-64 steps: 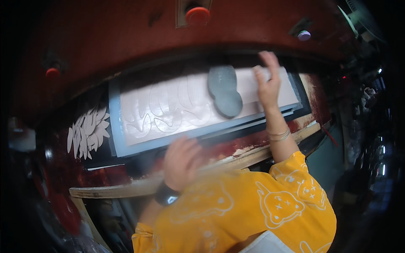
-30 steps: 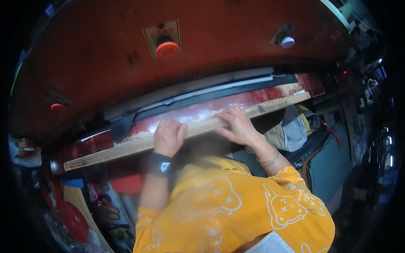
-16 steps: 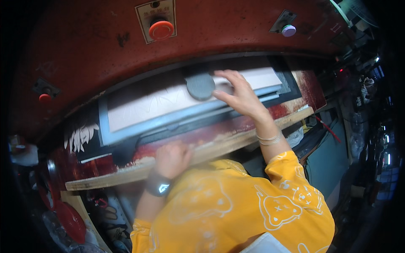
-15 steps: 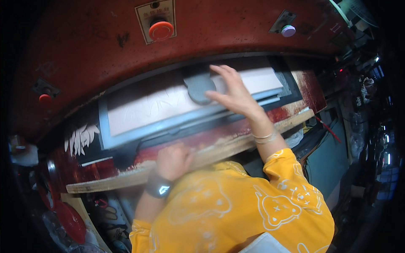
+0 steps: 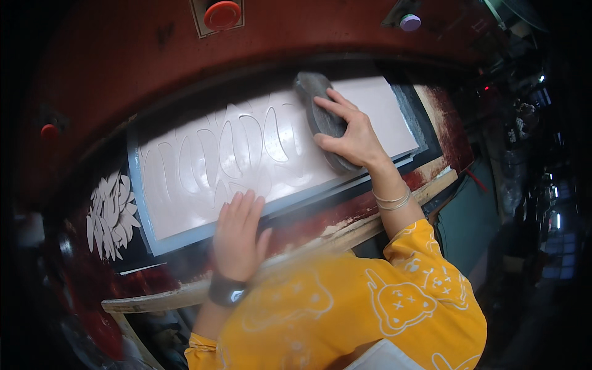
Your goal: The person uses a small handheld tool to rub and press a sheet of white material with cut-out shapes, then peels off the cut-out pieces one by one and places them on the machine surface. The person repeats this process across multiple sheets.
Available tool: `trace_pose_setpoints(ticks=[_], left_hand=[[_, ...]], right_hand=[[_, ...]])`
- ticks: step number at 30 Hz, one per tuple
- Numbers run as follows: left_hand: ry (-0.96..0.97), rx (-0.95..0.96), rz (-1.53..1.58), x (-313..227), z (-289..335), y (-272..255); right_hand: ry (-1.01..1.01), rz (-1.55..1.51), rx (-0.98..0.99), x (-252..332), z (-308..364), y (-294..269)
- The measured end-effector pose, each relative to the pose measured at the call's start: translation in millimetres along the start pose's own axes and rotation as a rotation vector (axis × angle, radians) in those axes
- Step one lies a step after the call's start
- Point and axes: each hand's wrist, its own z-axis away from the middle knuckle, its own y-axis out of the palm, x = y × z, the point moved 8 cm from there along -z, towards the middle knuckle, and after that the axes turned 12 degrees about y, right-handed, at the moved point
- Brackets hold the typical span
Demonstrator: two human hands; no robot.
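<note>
A pale pinkish sheet point(image 5: 361, 98) lies on a light blue board point(image 5: 151, 237). Several curved, leaf-shaped outlines are cut or pressed into its left and middle part. My right hand point(image 5: 353, 137) grips a dark grey block with a curved outline point(image 5: 320, 117), fingers over its top and thumb at its near side. The block sits over the sheet, right of the outlines; its underside is hidden. Fingers stretched out and close together, my left hand point(image 5: 239, 237) rests at the sheet's near edge, with nothing in it.
Left of the sheet is a pile of pale leaf-shaped pieces point(image 5: 112, 213). The red machine body point(image 5: 123, 68) overhangs the far side, bearing a red push button point(image 5: 222, 15), a smaller red one point(image 5: 49, 131) and a pale purple one point(image 5: 410, 23). A wooden rail point(image 5: 163, 300) edges the table in front.
My left hand has risen from the front rail to the sheet and unfolded. My right hand has closed on the grey block, which is now turned. More of the sheet shows.
</note>
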Motion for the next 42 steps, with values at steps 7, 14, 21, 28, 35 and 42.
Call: trace_pose_setpoints(ticks=[7,14,21,28,35,42], left_hand=[[0.031,-0.021,-0.048,-2.2,-7.0,-3.3],[0.051,-0.14,0.078,-10.9,9.0,-5.4],[0.187,-0.044,0.486,-58.7,26.7,43.3],[0.119,-0.143,0.253,-53.7,37.8,51.2],[-0.009,-0.241,0.143,-62.9,41.3,45.2],[-0.088,-0.275,0.112,-63.5,44.1,49.1]], right_hand=[[-0.034,0.304,-0.11,3.0,1.2,14.2],[-0.145,0.083,-0.216,-16.6,4.1,-11.6],[-0.196,-0.207,-1.165,-28.6,21.2,-171.4],[-0.279,-0.359,-0.979,-41.6,30.2,-180.4],[-0.266,-0.058,-0.292,-72.9,145.1,-84.7],[-0.201,0.299,0.187,-79.1,200.1,-7.3]])
